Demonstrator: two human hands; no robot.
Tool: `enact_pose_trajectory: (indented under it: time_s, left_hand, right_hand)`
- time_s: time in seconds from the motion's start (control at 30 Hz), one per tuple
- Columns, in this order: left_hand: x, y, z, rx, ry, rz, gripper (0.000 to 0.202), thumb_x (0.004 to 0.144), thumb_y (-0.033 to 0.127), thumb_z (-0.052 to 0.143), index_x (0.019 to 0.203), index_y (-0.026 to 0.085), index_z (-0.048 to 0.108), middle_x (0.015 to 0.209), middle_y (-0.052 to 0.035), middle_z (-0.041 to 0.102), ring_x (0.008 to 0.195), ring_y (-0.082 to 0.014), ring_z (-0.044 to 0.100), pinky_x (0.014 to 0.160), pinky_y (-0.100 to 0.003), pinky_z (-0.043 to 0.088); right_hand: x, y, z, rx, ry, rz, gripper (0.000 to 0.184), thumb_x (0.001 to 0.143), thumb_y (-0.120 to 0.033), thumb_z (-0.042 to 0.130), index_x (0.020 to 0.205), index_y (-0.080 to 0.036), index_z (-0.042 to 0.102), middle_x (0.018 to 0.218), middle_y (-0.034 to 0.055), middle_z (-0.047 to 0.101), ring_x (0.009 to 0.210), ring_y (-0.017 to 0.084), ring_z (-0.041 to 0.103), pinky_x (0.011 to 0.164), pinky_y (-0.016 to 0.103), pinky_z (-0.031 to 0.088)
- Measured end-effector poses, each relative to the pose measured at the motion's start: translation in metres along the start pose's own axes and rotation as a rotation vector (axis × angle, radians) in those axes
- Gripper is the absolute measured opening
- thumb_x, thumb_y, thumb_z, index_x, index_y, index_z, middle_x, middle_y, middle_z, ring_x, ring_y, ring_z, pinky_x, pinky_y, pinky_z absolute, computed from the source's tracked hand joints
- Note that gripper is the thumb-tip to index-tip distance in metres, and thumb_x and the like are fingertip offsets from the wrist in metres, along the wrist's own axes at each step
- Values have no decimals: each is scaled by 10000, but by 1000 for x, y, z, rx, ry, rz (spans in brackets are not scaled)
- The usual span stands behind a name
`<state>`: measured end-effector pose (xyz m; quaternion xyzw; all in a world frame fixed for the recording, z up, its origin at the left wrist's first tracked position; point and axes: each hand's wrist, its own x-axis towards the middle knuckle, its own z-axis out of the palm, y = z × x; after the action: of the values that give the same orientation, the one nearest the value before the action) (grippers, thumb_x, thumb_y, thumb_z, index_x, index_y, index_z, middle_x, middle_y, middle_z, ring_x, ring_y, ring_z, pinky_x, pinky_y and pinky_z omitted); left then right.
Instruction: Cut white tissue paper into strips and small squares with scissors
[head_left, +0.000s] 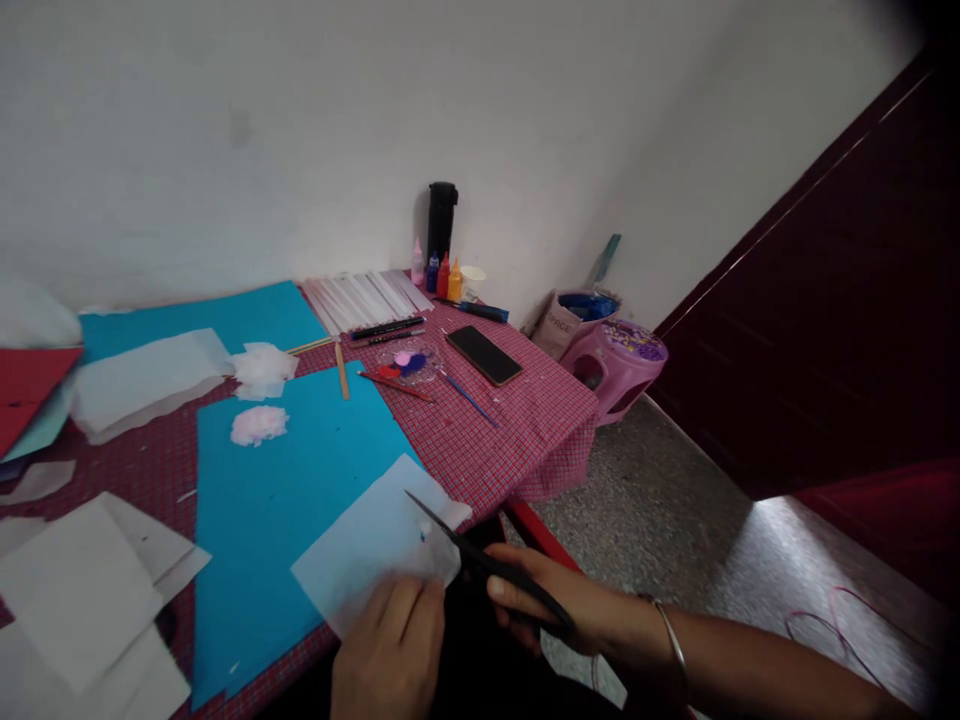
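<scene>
My left hand is closed on the near edge of a thin white sheet of paper, its fingers bent over the edge. Black-handled scissors are in my right hand, their blades pointing up and left across the sheet's right corner. Whether the blades are parted I cannot make out. Under the sheet lies a bright blue card. A fluffy pinkish-white clump rests on the card, and a crumpled white paper piece sits just behind it.
White paper pieces lie at the left. Toward the back are a phone, a paint palette, brushes, paint bottles, a black flask and white strips. Beyond the checked tablecloth stands a pink stool.
</scene>
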<state>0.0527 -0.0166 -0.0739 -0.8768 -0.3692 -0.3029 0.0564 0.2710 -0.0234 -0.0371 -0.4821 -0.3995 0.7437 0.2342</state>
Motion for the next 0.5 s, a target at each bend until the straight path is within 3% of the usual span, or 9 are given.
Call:
enact_pose_trajectory:
  time_s: [0.17,0.33,0.5]
  left_hand:
    - [-1,0,2,9,-15,4,342,979,153,331,950,139,671,787,-43,683,725,-166,621,717,-287,442]
    - [6,3,-4,-5,40,2,388,985,146,299,885,121,673,730,-38,675,687,-158,611,697,-284,430]
    - [-7,0,2,-11,6,17,325,970,152,345,945,135,669,773,-52,679,712,-167,618,739,-296,450]
  right_hand:
    - [0,0,1,-61,-15,16,613,721,-719,605,962,-172,465,681,-58,509,408,26,434,357,154,347]
    - [-2,-7,-2,30,-77,6,580,729,-674,642,941,-155,490,763,-31,521,516,31,479,454,168,395]
    - [6,-6,-6,94,-103,-3,562,721,-660,664,886,-153,484,756,-28,523,502,30,481,435,164,386]
